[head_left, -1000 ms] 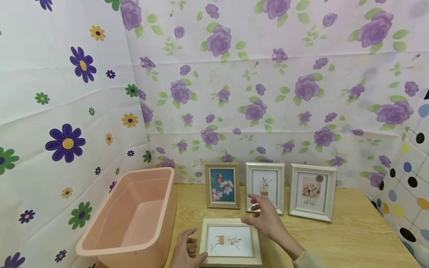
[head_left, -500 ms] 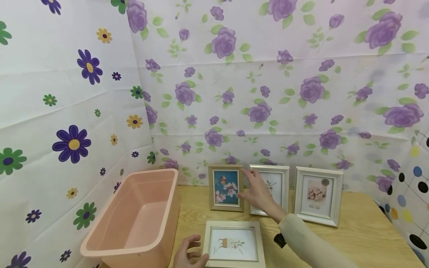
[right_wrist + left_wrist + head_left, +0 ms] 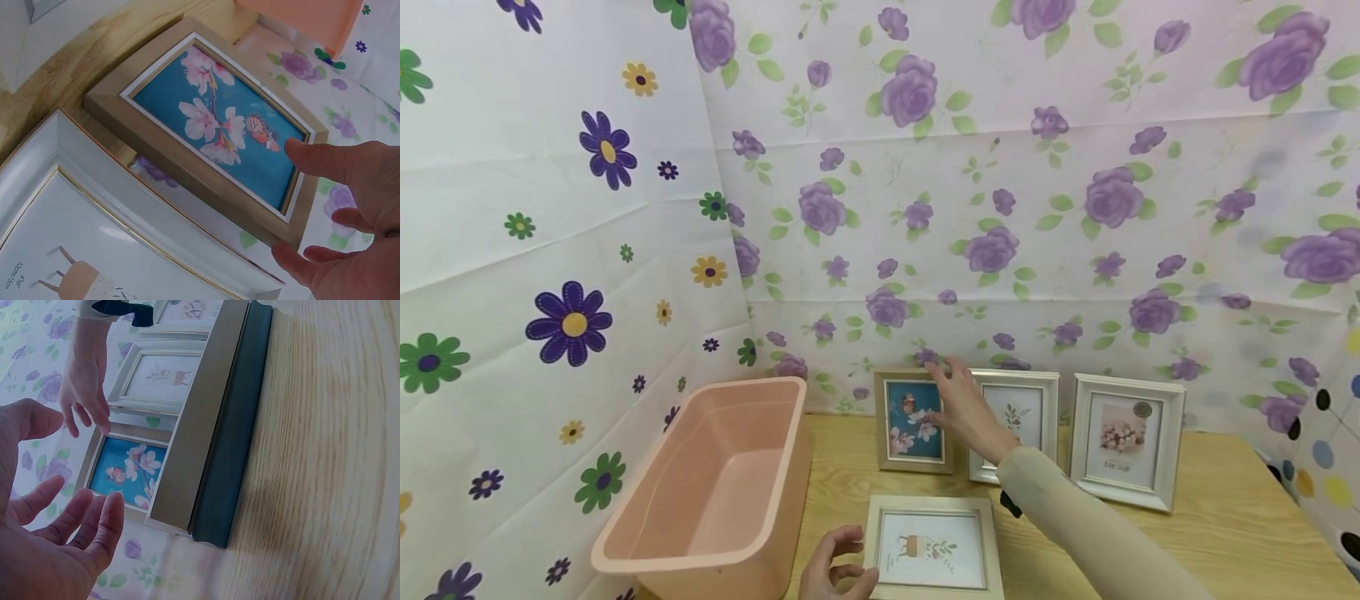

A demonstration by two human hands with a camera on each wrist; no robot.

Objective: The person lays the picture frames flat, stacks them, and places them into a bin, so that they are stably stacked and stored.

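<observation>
A tan picture frame (image 3: 913,417) with a blue blossom-and-butterfly print stands at the back of the table. My right hand (image 3: 967,410) is at its upper right corner, thumb in front of the print and fingertips around the edge; in the right wrist view the thumb (image 3: 319,156) overlaps the glass. Lying face up nearer me is a cream picture frame (image 3: 934,550) with a potted-plant print. Beside its left edge my left hand (image 3: 833,567) rests with loosely bent, separated fingers, holding nothing. The left wrist view shows that frame's thick side (image 3: 200,425) close past the fingers.
Two silvery-white picture frames stand to the right, one with a plant print (image 3: 1011,408), partly behind my right hand, and one with a bouquet print (image 3: 1123,442). A pink plastic tub (image 3: 700,558) stands at the left. Flowered cloth (image 3: 850,167) hangs behind the wooden table (image 3: 1217,500).
My right hand has moved from above the lying frame, up and left to the tan frame's upper right corner. The left hand stays beside the lying frame; the head view has shifted slightly.
</observation>
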